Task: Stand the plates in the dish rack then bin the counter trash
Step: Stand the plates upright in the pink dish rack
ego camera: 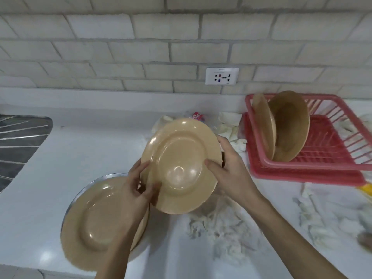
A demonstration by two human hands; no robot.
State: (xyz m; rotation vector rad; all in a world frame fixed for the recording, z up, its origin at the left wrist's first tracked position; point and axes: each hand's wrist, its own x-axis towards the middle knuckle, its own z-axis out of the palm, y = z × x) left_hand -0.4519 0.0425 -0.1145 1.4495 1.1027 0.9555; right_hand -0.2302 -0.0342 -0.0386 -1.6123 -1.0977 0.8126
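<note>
Tan plate (179, 166) up and tilted over the desk (80, 150), left hand (138, 184) pinching its lower-left rim, right hand (231, 170) clamped on the right edge, thumb across the face, dish rack (322, 168) just right, two standing plates (289, 125) inside

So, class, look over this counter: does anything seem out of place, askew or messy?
Yes: crumpled white paper lies scattered over the counter, on several sides of the red dish rack. The two plates in the rack lean to one side rather than standing upright.
</note>
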